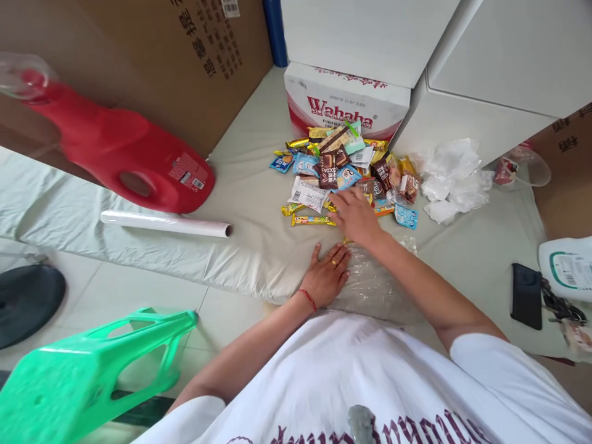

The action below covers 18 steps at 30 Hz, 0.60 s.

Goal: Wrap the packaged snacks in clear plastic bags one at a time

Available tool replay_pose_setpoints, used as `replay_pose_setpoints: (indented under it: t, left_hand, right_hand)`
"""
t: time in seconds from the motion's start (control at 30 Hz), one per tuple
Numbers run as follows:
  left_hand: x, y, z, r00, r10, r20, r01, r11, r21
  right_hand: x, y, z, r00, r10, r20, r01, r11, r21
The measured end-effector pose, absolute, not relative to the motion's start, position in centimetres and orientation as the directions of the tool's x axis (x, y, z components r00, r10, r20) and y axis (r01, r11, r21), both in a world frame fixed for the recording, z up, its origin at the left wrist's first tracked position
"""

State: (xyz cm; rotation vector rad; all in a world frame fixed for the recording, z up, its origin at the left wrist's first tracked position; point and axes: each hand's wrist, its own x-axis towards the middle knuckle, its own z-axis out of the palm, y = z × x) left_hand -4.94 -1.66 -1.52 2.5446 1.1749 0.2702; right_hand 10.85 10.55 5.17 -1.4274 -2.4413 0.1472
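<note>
My left hand [326, 277] lies flat with its fingers stretched out, at the left edge of a clear plastic sheet or bag [377, 277] on the covered surface. Just beyond it, my right hand [355, 217] reaches over the near edge of a heap of wrapped snacks, its fingers apart; the fingertips' contact is partly hidden. In the heap are brown cocoa packets [329, 169], a white packet [309, 194] with printed text, a light-blue packet [348, 177] and a thin yellow stick packet [312, 220]. A small blue packet [406, 216] lies right of my right hand.
Behind the heap stands a Wahaha carton [342, 102]. Crumpled clear plastic bags [456, 179] lie at right, near a black phone [526, 296]. At left are a red jug [134, 160], a white roll [166, 223] and, on the floor, a green stool [60, 370].
</note>
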Motion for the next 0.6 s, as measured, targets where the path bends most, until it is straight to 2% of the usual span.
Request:
replay_pose_setpoints:
  t: [0.1, 0.2, 0.37, 0.47, 0.6]
  left_hand:
    - [-4.9, -1.7, -1.6, 0.613, 0.789, 0.039, 0.722, -0.579, 0.380]
    - [-4.9, -2.0, -1.4, 0.541, 0.841, 0.025, 0.773, -0.509, 0.379]
    - [-5.3, -2.2, -0.8, 0.524, 0.852, 0.002, 0.782, -0.481, 0.397]
    - [-5.6, -2.2, -0.8, 0.526, 0.851, 0.003, 0.776, -0.481, 0.407]
    - [-5.6, -2.0, -1.2, 0.518, 0.855, 0.030, 0.776, -0.484, 0.405]
  right_hand:
    - [5.3, 14.3, 4.1, -0.510, 0.851, 0.129, 0.835, 0.525, -0.162]
    - [3.9, 14.9, 4.1, -0.528, 0.843, 0.100, 0.827, 0.538, -0.166]
    - [10.5, 9.7, 8.6, -0.493, 0.830, 0.261, 0.763, 0.557, -0.329]
    - [15.9, 4.7, 9.8, -0.517, 0.827, 0.222, 0.700, 0.557, -0.446]
    - [19.5, -1.8, 5.9, -0.515, 0.853, 0.091, 0.731, 0.492, -0.472]
